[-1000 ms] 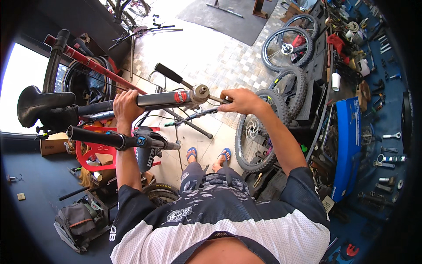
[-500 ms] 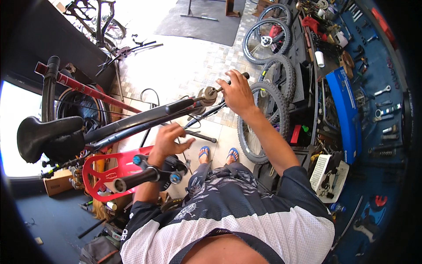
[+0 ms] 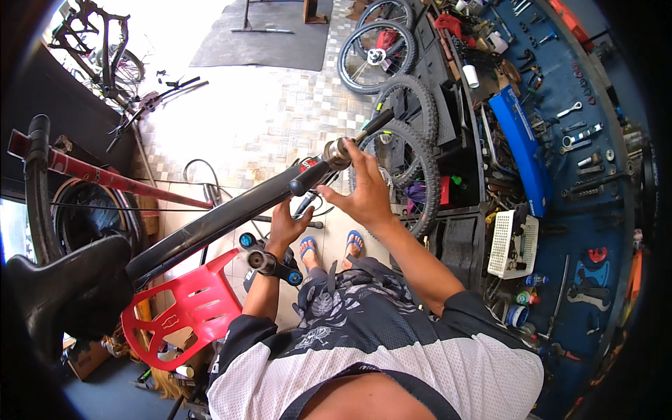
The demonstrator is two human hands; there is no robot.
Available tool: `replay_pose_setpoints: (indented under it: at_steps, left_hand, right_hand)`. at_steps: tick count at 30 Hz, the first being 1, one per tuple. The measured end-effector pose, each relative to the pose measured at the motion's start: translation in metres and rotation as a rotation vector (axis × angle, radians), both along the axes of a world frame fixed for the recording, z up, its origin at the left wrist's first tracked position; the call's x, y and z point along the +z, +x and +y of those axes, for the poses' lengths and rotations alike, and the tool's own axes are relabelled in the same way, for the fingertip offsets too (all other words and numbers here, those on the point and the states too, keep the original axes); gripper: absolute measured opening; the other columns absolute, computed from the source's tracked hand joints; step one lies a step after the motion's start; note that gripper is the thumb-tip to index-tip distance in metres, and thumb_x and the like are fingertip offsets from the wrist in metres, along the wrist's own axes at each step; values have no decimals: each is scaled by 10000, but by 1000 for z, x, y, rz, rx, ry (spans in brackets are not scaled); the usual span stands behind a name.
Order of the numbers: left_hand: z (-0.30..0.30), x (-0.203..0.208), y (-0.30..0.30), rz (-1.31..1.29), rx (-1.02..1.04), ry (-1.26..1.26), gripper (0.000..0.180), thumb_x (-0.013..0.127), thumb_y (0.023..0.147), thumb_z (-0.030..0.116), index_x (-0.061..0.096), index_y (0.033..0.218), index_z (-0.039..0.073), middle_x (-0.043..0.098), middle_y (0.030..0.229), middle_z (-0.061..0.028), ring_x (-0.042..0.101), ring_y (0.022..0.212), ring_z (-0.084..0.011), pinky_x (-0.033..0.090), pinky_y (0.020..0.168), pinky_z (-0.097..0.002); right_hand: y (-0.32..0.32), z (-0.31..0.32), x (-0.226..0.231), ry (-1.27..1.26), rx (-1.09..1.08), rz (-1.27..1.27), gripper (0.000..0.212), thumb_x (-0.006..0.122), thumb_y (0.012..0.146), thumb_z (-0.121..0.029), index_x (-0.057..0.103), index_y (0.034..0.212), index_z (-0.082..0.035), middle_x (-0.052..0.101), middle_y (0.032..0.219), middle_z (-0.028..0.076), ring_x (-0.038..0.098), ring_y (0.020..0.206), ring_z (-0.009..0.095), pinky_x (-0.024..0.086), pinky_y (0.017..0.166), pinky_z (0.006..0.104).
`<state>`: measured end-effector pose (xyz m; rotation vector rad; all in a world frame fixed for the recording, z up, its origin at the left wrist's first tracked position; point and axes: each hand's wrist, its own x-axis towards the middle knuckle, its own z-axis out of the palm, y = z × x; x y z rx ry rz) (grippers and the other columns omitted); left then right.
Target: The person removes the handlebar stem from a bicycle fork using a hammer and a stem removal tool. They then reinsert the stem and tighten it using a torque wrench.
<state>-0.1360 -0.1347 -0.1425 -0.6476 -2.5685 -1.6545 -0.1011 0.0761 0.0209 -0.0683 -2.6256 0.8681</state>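
Observation:
A bicycle frame's thick black tube (image 3: 231,222) slants from the saddle (image 3: 66,287) at left up to a metal fitting (image 3: 337,152) at the head-tube end. From that fitting a bar with a black handle (image 3: 379,123) points up and right. My right hand (image 3: 367,198) has its index finger against the fitting, thumb spread apart below. Under the tube is my left hand (image 3: 285,227), thumb out from the fingers; the fingertips are partly hidden. A round black knob (image 3: 297,187) overlaps the tube between the hands. A bicycle fork crown (image 3: 263,262) with blue caps lies over my left forearm.
A red plastic chair (image 3: 183,308) stands below the frame at left. Bicycle wheels (image 3: 428,189) lean along the black cabinet at right. Beyond are a white basket (image 3: 505,245), a long blue box (image 3: 521,150) and wall tools. Another bike frame (image 3: 105,63) stands far left.
My right hand has left the bar's handle and dropped to the metal fitting. My left hand has moved up under the tube. The view has shifted, and the fork crown now points differently.

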Motion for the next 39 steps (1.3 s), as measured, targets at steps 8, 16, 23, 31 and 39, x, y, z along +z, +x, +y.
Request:
replay_pose_setpoints:
  at_steps: [8,16,23,31,39]
  left_hand:
    - [29,-23,-26,-58,-44,13,725,864,848,311,577,1442,11,669,1331,-275,648,1239,-463,514,1043,-517]
    - [60,-27,-58,64,9,-55,554,893,801,222,673,1268,24,679,1244,-220,650,1166,-371,531,996,-485]
    - [60,-48,-60,-31,-121,212,273,793,917,186,666,1136,83,682,1122,-121,628,1122,-285,425,1130,-434]
    - [48,-36,-59,129,-178,28,274,725,914,253,678,1156,134,665,1174,-108,566,1224,-313,338,1210,-501]
    - [59,-87,-75,50,-164,505,276,725,955,308,559,940,88,522,824,-71,533,814,-273,450,763,-401]
  right_hand:
    - [-31,-39,-6,81,-171,85,824,872,779,-613,548,1325,-86,560,1243,309,614,1103,477,523,877,544]
    - [-31,-17,-22,-75,-79,199,215,759,961,-204,612,956,-47,628,1064,182,661,974,365,512,910,442]
    - [-13,14,-65,-1012,181,143,640,665,1023,-167,343,1565,-53,562,1466,176,515,1413,301,339,1216,433]
    - [-49,-20,-103,-950,-2,176,820,936,846,-313,457,1459,-56,610,1255,77,595,1177,189,488,1057,357]
    - [-61,-22,-75,-707,-35,311,535,871,831,-129,559,1258,-52,691,951,10,661,871,99,562,852,296]
